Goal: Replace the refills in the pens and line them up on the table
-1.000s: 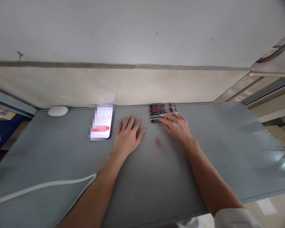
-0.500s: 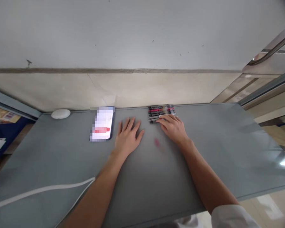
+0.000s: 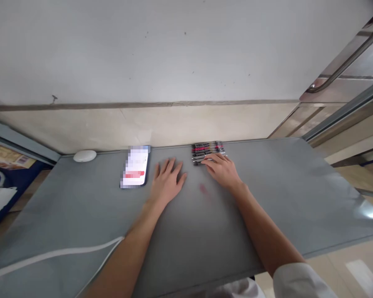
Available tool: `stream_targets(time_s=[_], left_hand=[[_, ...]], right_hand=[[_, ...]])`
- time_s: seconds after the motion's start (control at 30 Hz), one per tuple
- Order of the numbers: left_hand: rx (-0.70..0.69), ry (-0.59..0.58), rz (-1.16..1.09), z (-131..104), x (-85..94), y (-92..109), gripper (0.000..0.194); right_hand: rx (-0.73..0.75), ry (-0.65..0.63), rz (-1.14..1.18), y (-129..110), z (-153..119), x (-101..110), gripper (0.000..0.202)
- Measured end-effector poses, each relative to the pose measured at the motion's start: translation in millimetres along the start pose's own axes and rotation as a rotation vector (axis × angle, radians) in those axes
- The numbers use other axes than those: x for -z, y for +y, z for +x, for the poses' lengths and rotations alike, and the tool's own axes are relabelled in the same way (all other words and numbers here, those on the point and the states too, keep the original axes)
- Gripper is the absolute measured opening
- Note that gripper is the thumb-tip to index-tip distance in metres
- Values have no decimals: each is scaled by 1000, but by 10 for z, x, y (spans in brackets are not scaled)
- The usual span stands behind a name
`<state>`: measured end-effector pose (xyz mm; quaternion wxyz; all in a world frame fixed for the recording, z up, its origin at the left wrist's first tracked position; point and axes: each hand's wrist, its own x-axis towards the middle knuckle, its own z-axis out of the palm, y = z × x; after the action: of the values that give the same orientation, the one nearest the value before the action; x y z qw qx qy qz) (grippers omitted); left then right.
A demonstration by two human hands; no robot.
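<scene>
Several pens (image 3: 207,145) lie side by side in a row at the back of the grey table (image 3: 186,231), dark ones and one with a red barrel among them. Over the near end of that row is my right hand (image 3: 225,170), its fingers closed on the nearest pen (image 3: 197,163). That pen's dark end sticks out to the left, while my fingers hide the rest. My left hand (image 3: 166,182) rests palm down on the tabletop with fingers spread, between the phone and the pens, holding nothing.
A phone (image 3: 136,167) with a lit screen lies left of my left hand. Further left, a white oval case (image 3: 85,155) sits by the wall (image 3: 174,124). A white cable (image 3: 56,252) runs across the table's left front. A faint reddish mark (image 3: 203,189) shows on the tabletop.
The camera view has shifted slightly, so everything appears a little lower. Both hands keep nearly the same places, the right still at the nearest pen.
</scene>
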<state>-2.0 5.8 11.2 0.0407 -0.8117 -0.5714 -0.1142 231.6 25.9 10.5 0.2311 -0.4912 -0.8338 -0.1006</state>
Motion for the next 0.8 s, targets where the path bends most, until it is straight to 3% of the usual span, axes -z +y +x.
stream_targets(time_s=[0.33,0.8], left_hand=[[-14,-30,2,-85,-1,-22,48],[-18,13,-30,-122,-33,-36,47]], right_hand=[[9,-35,9,-35,10,47,27],[45,-49,-38,27,81,-8,29]])
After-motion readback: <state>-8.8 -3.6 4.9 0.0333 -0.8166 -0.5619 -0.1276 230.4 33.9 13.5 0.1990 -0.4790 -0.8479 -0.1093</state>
